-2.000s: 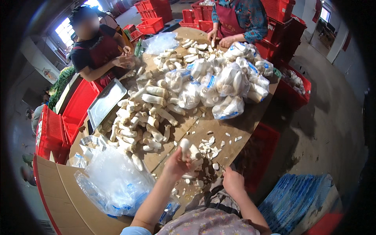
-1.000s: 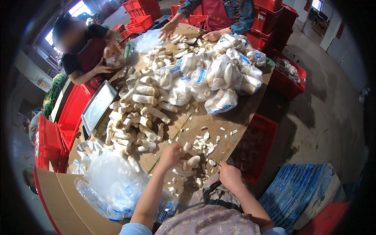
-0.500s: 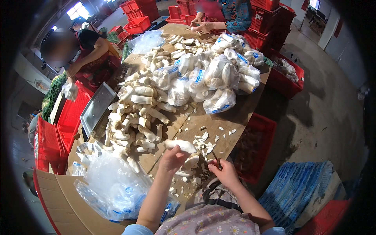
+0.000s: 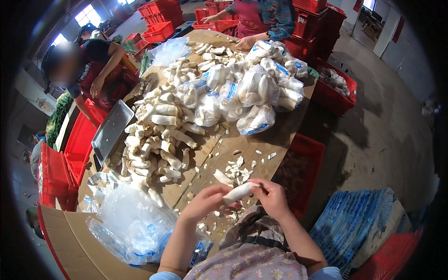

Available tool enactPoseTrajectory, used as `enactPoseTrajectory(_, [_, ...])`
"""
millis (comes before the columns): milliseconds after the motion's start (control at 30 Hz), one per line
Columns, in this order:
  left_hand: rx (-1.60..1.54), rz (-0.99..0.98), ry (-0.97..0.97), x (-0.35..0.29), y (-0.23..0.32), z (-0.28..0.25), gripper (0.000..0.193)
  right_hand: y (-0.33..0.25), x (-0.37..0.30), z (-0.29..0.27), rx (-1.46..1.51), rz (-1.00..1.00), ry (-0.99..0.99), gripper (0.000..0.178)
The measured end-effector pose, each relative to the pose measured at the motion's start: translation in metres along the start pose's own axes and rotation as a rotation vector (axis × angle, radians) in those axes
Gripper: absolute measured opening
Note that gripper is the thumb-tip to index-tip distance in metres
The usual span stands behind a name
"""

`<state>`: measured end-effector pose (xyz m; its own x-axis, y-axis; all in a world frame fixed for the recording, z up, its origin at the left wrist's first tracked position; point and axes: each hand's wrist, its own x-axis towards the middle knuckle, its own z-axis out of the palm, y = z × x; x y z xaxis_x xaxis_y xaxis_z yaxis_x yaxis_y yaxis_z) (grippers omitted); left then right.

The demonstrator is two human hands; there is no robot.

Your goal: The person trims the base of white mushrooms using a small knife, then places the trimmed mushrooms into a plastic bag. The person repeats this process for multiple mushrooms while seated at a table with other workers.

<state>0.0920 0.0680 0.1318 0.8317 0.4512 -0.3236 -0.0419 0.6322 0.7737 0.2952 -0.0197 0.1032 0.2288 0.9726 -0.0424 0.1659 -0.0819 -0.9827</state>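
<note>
A pale king oyster mushroom [image 4: 240, 192] is held between my two hands, just over the table's near edge. My left hand [image 4: 205, 203] grips its left end, fingers curled underneath. My right hand [image 4: 274, 200] pinches the right end between thumb and fingers; whether a blade is also in it I cannot make out. Just beyond my hands lies another mushroom [image 4: 223, 177], beside white trimmings [image 4: 239, 169]. A large heap of loose mushrooms [image 4: 163, 119] spreads to the left and back, with bagged mushrooms [image 4: 256, 86] piled on its right.
Clear plastic bags [image 4: 135, 224] lie at the near left, and a metal tray [image 4: 113, 128] leans by the left edge. Red crates [image 4: 302, 175] stand below the right edge. One person [image 4: 105, 70] works at the left, another [image 4: 254, 23] at the far side.
My hands have come together on one mushroom, the right having moved up to its end. A mushroom now lies beside the trimmings. The person at left has reached down into a crate.
</note>
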Motion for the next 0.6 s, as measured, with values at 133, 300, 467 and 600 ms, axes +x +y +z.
enactPoseTrajectory(133, [0.395,-0.193,0.147,0.014,-0.004,0.01,0.036,0.006,-0.001,0.012,-0.121,-0.072,0.1,0.028])
enactPoseTrajectory(300, [1.313,0.255,0.506,0.074,-0.072,0.0,0.038,0.072,0.008,0.009,-0.402,-0.029,0.47,0.026])
enactPoseTrajectory(467, [1.453,0.295,0.687,0.129,-0.119,0.009,0.02,0.102,-0.003,-0.006,-0.578,0.164,0.375,0.012])
enactPoseTrajectory(600, [1.585,0.345,0.696,0.13,-0.129,0.008,0.016,0.113,-0.015,-0.01,-0.715,0.244,0.408,0.014])
